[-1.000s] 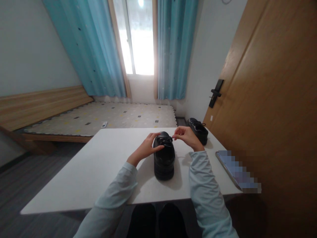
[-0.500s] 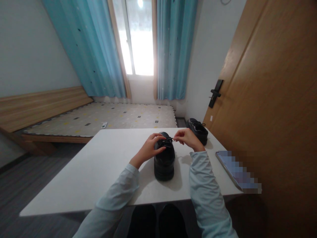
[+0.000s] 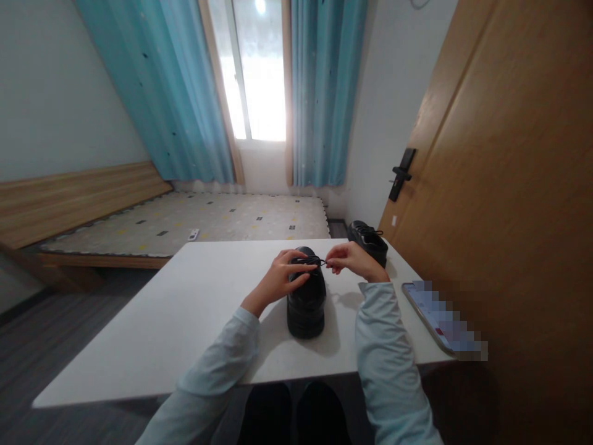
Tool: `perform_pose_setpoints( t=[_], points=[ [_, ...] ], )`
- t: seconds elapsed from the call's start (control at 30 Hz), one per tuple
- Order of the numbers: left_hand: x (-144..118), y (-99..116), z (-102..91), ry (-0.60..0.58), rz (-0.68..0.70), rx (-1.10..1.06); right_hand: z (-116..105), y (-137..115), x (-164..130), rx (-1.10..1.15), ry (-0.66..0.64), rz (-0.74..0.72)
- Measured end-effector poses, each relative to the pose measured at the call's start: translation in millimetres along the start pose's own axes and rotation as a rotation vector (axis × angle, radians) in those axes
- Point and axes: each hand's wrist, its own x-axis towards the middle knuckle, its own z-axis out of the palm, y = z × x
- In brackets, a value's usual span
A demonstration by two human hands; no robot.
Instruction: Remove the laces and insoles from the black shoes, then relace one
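Note:
A black lace-up shoe [image 3: 306, 309] stands on the white table [image 3: 185, 309], its heel toward me. My left hand [image 3: 280, 278] reaches over its upper from the left. Fingers of that hand lie across the lacing, with the black shoelace [image 3: 321, 261] running between them and the thumb lower on the opening. On the right, my right hand [image 3: 354, 259] is closed in a pinch on the lace, drawn out to the side just above the shoe. The exact hold of the left fingertips is partly hidden.
A second black shoe [image 3: 368, 241] stands at the table's far right corner, behind my right hand. A phone or tablet [image 3: 428, 318], partly blurred out, lies along the right edge. Beyond are a bed [image 3: 231, 216] with a small white remote [image 3: 193, 235], and a wooden door [image 3: 500, 185].
My right hand has shifted slightly right, still pinching the lace, which now shows as a loop. My left fingers have stretched a little farther across the lacing. The shoe stays in place.

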Motion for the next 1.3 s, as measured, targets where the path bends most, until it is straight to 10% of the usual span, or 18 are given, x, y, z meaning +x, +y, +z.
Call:
perform_pose_setpoints(
  t=[1.03,1.3],
  points=[
    [2.3,0.9,3.0,0.024,0.018,0.004,15.3,-7.1,2.9,-0.081,-0.001,-0.067],
    [2.1,-4.5,5.9,0.029,-0.143,-0.067,23.6,-19.1,-0.3,-0.446,-0.024,-0.163]
  ],
)
